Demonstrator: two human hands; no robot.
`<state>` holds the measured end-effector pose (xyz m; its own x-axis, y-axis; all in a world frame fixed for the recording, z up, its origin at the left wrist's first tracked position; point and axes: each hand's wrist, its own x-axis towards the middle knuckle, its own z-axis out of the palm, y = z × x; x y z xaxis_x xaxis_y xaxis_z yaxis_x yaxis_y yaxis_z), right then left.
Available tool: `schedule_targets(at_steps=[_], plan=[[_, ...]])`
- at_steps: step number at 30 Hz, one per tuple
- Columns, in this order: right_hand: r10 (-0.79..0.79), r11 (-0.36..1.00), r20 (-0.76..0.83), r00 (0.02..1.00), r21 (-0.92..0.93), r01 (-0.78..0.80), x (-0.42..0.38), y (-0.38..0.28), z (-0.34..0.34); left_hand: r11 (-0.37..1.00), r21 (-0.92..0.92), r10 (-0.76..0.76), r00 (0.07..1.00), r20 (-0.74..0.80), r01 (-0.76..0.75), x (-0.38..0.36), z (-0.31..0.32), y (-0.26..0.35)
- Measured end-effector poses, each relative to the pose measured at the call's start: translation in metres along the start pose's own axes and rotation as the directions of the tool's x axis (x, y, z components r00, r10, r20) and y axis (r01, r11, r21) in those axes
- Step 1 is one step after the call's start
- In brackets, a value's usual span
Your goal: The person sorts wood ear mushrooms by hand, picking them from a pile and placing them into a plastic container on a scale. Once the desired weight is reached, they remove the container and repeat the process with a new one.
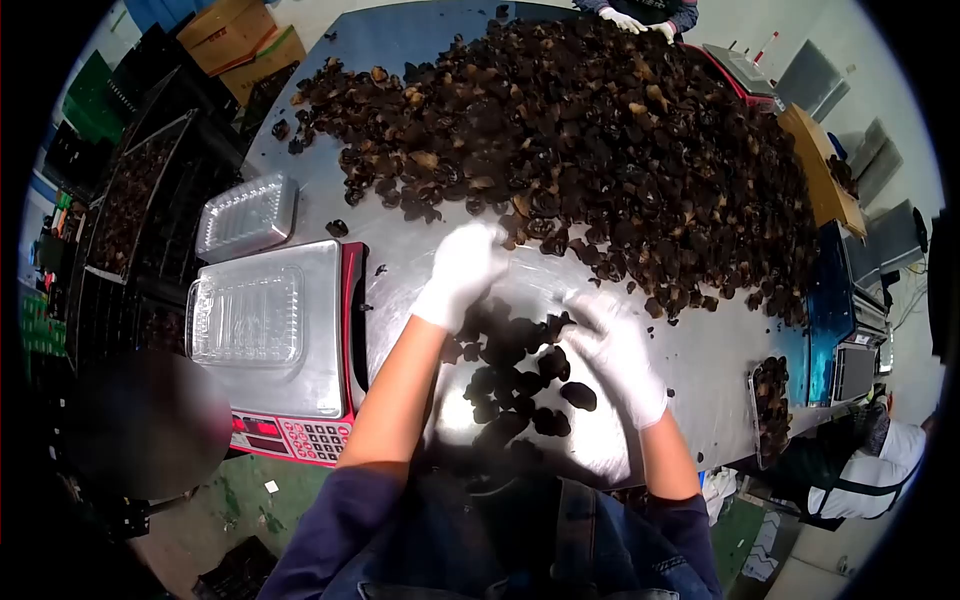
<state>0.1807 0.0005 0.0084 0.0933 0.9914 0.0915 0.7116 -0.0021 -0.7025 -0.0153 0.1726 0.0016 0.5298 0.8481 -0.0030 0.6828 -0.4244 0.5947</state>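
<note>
My left hand, in a white glove, is at the near edge of a large heap of dark, leafy wood ear mushrooms. Its fingers look curled in beside a brownish piece, and glare hides what they hold. My right hand, gloved too, reaches in from the right with its fingers stretched out. A dark piece touches or lies close to its thumb side. Between my hands and my body, loose wood ear mushrooms are scattered on the shiny metal table.
On the left, a red scale carries a clear plastic tray; more clear trays sit behind it. A filled tray stands at the right edge. Across the heap are a co-worker's gloved hands. Black crates stand left.
</note>
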Motion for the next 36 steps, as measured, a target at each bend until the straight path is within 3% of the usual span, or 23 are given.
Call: schedule_targets(at_steps=[1,3,5,8,9,11,12,13,15,17,21,23,25,26,28,29,30,31,32,33,34,36], plan=[[-0.084,0.995,-0.151,0.985,0.035,0.090,0.017,0.017,-0.003,1.000,-0.002,-0.022,0.996,-0.087,0.022,0.014,0.009,0.003],[-0.036,0.974,-0.341,0.939,-0.223,-0.043,0.048,0.036,-0.008,0.997,0.079,0.034,0.985,-0.170,-0.021,0.035,0.029,0.006],[-0.040,0.888,-0.338,0.940,-0.443,-0.121,0.076,0.053,-0.005,0.986,0.146,-0.051,0.983,-0.178,0.077,0.048,0.042,0.015],[-0.053,0.769,-0.227,0.972,-0.631,-0.105,0.089,0.053,0.007,0.984,0.165,-0.031,0.979,-0.200,0.065,0.052,0.057,0.007],[-0.123,0.787,-0.208,0.970,-0.616,-0.032,0.084,0.055,0.009,0.984,0.173,-0.012,0.982,-0.190,0.045,0.051,0.058,0.003],[-0.078,0.800,-0.256,0.963,-0.593,-0.093,0.076,0.071,0.017,0.979,0.198,-0.018,0.985,-0.172,0.052,0.050,0.061,-0.003],[-0.192,0.836,-0.361,0.912,-0.548,-0.041,0.066,0.069,0.016,0.969,0.237,-0.038,0.989,-0.140,0.070,0.047,0.059,-0.005],[-0.150,0.871,-0.356,0.922,-0.488,-0.047,0.059,0.069,0.012,0.957,0.274,-0.063,0.992,-0.109,0.091,0.044,0.055,-0.007],[-0.219,0.860,-0.391,0.894,-0.510,-0.012,0.053,0.052,0.009,0.957,0.287,-0.020,0.993,-0.114,0.052,0.040,0.055,-0.011],[-0.168,0.909,-0.317,0.933,-0.417,0.022,0.068,0.039,0.008,0.953,0.304,0.045,0.992,-0.117,-0.008,0.039,0.054,-0.010],[-0.231,0.826,-0.219,0.948,-0.559,0.072,0.115,0.029,0.037,0.959,0.275,-0.040,0.994,-0.102,0.066,0.039,0.054,-0.006],[-0.123,0.799,-0.062,0.991,-0.598,0.062,0.125,0.039,0.044,0.965,0.259,-0.010,0.993,-0.115,0.040,0.037,0.052,-0.010],[-0.338,0.823,-0.200,0.920,-0.538,0.185,0.095,0.027,0.019,0.983,0.178,-0.017,0.996,-0.092,0.033,0.035,0.041,-0.011],[-0.360,0.823,-0.198,0.911,-0.528,0.210,0.068,0.019,-0.001,0.995,0.093,-0.034,0.997,-0.064,0.039,0.034,0.037,-0.011],[-0.148,0.821,0.125,0.981,-0.537,0.192,-0.005,-0.004,-0.058,1.000,0.016,-0.005,0.978,-0.210,0.009,0.033,0.035,-0.007],[-0.100,0.950,0.308,0.946,-0.254,0.183,-0.047,0.009,-0.081,1.000,-0.018,-0.017,0.963,-0.267,0.013,0.035,0.035,-0.003],[0.048,0.948,0.489,0.871,-0.296,0.114,-0.074,-0.019,-0.106,0.999,0.037,0.028,0.944,-0.330,-0.017,0.038,0.041,-0.003],[0.184,0.974,0.487,0.854,-0.205,-0.092,-0.095,-0.031,-0.122,0.999,0.028,0.029,0.945,-0.326,-0.021,0.038,0.045,0.003],[0.360,0.907,0.529,0.769,-0.393,-0.154,-0.112,-0.031,-0.134,0.998,0.067,0.021,0.959,-0.281,-0.003,0.038,0.047,0.009],[0.352,0.898,0.483,0.801,-0.415,-0.145,-0.115,-0.031,-0.136,0.994,0.110,0.014,0.972,-0.235,0.013,0.038,0.048,0.013],[0.372,0.903,0.376,0.848,-0.360,-0.236,-0.113,-0.034,-0.138,0.989,0.145,0.007,0.983,-0.183,0.020,0.039,0.056,0.008],[0.387,0.897,0.130,0.913,-0.283,-0.340,-0.103,-0.021,-0.131,0.993,0.116,0.028,0.978,-0.208,-0.004,0.038,0.067,-0.001]])
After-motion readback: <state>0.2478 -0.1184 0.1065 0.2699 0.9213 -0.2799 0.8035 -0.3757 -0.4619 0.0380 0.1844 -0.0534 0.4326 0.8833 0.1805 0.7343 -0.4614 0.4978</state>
